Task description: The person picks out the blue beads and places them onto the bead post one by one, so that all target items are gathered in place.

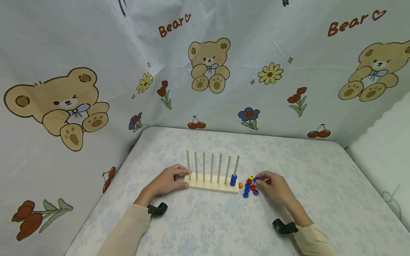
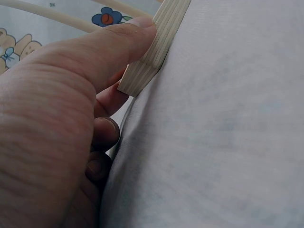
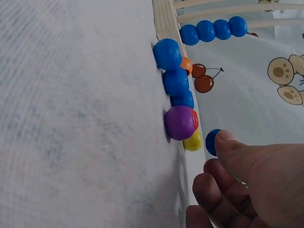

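A wooden peg stand (image 1: pixel 205 183) with several upright pegs is on the table, and blue beads (image 1: pixel 233 180) are stacked on its rightmost peg. My left hand (image 1: pixel 168 180) grips the left end of the base, thumb along the near side, as the left wrist view also shows. Right of the stand, my right hand (image 1: pixel 275 186) pinches a blue bead (image 3: pixel 212 142) between thumb and fingers, raised off the table in the right wrist view. Just left of that hand lie loose beads: a yellow one (image 1: pixel 251 177), a purple one (image 1: pixel 256 192), red ones (image 1: pixel 253 187) and blue ones (image 1: pixel 245 195).
An orange bead (image 1: pixel 240 185) lies close against the right end of the stand. The table (image 1: pixel 205 227) has a pale, blue-patterned cover. Behind it and to the left hangs a white cloth (image 1: pixel 250 21) printed with bears and flowers.
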Action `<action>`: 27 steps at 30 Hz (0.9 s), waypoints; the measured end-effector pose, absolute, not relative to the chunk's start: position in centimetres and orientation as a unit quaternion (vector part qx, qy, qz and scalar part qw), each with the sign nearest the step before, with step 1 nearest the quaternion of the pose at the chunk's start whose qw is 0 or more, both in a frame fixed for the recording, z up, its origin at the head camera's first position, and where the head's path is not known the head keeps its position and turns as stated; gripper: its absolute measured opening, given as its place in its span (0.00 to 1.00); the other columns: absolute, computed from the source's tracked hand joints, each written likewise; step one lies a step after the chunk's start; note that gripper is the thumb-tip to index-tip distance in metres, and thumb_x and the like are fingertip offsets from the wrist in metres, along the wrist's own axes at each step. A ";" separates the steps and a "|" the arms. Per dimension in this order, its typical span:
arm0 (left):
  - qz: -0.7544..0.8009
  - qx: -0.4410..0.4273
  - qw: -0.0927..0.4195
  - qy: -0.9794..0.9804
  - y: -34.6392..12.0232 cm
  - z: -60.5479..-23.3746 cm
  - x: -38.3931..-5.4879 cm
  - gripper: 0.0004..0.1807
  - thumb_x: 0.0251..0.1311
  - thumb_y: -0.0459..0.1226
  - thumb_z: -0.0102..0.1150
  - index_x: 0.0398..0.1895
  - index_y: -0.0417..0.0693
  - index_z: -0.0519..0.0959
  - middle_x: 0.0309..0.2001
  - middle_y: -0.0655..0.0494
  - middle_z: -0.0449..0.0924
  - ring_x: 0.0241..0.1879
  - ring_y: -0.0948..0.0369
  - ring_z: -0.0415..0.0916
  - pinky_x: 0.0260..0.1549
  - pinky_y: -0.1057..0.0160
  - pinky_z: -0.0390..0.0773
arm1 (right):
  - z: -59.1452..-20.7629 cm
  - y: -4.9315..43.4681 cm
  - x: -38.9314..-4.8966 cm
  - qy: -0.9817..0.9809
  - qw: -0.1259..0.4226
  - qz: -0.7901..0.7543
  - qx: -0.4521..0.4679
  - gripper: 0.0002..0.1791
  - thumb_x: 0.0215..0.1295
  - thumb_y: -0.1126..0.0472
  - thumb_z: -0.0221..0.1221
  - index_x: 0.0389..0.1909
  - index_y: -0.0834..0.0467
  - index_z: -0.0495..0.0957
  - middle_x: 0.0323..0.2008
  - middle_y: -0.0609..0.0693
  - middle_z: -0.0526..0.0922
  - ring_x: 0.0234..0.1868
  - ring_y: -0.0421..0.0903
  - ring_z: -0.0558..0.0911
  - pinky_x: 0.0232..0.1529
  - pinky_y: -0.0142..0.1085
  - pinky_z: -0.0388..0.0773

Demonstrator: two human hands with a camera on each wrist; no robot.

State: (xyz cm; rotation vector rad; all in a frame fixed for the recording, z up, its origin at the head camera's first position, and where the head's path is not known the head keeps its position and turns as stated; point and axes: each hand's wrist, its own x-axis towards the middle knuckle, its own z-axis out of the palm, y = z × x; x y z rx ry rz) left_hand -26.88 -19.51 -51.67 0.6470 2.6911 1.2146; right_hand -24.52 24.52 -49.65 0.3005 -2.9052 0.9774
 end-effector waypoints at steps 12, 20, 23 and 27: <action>0.409 0.210 0.061 0.886 -19.5 -51.4 -26.4 0.26 0.54 0.56 0.72 0.58 0.67 0.81 0.52 0.72 0.76 0.37 0.61 0.71 0.37 0.63 0.74 | -46.7 23.3 -24.3 -0.928 0.101 0.340 0.116 0.11 0.70 0.56 0.62 0.48 0.57 0.81 0.39 0.52 0.87 0.38 0.48 0.85 0.36 0.36 0.83; 0.405 0.220 0.056 0.886 -19.4 -51.5 -26.5 0.26 0.55 0.57 0.71 0.58 0.69 0.81 0.52 0.73 0.76 0.36 0.63 0.71 0.36 0.64 0.74 | -44.7 22.4 -24.2 -0.908 0.142 0.371 0.132 0.10 0.69 0.59 0.63 0.48 0.57 0.81 0.36 0.49 0.87 0.34 0.48 0.85 0.33 0.26 0.79; 0.399 0.222 0.054 0.888 -19.4 -51.7 -26.6 0.26 0.55 0.57 0.71 0.58 0.68 0.81 0.52 0.73 0.76 0.35 0.63 0.71 0.36 0.64 0.74 | -44.0 21.9 -24.2 -0.899 0.166 0.382 0.133 0.10 0.69 0.58 0.63 0.48 0.57 0.81 0.37 0.49 0.87 0.35 0.45 0.85 0.37 0.22 0.78; 0.394 0.223 0.048 0.890 -19.4 -51.7 -26.5 0.25 0.56 0.57 0.71 0.58 0.68 0.81 0.51 0.73 0.76 0.34 0.64 0.70 0.35 0.64 0.74 | -42.8 21.0 -24.1 -0.883 0.196 0.403 0.140 0.12 0.68 0.58 0.64 0.49 0.57 0.81 0.38 0.50 0.86 0.36 0.41 0.84 0.40 0.17 0.76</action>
